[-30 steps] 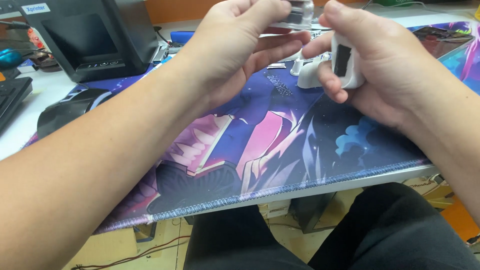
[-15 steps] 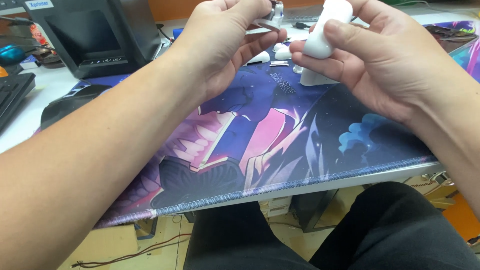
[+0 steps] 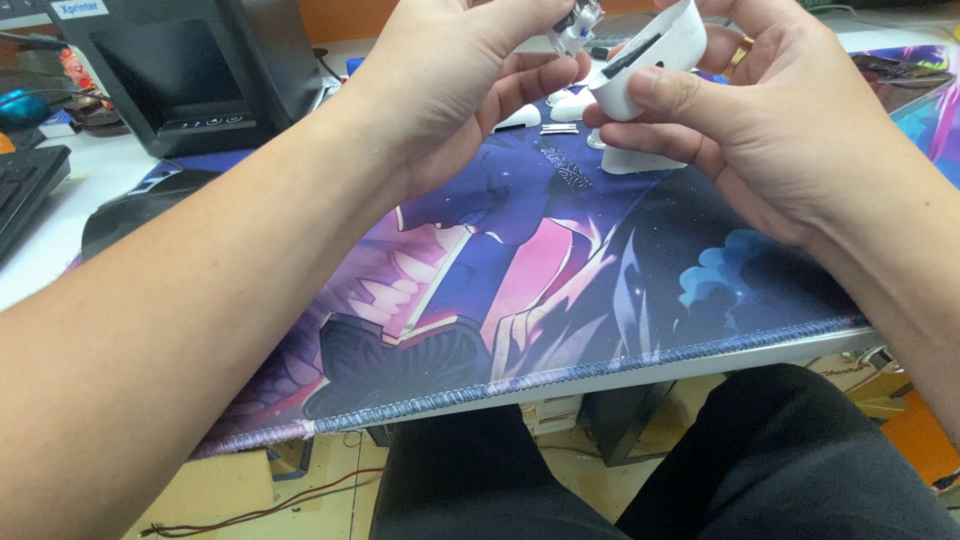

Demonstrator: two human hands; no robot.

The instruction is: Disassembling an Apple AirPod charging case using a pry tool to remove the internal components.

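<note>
At the top centre, the right hand (image 3: 760, 130) pinches a white plastic shell (image 3: 650, 55) while the left hand (image 3: 470, 80) pinches a tiny part (image 3: 578, 22), which could slip onto the desk mat (image 3: 560, 290)

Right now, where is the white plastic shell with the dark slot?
In the head view it sits top centre-right: the white plastic shell is held in the right hand, above the printed desk mat, close to the small part in the left hand.
</note>
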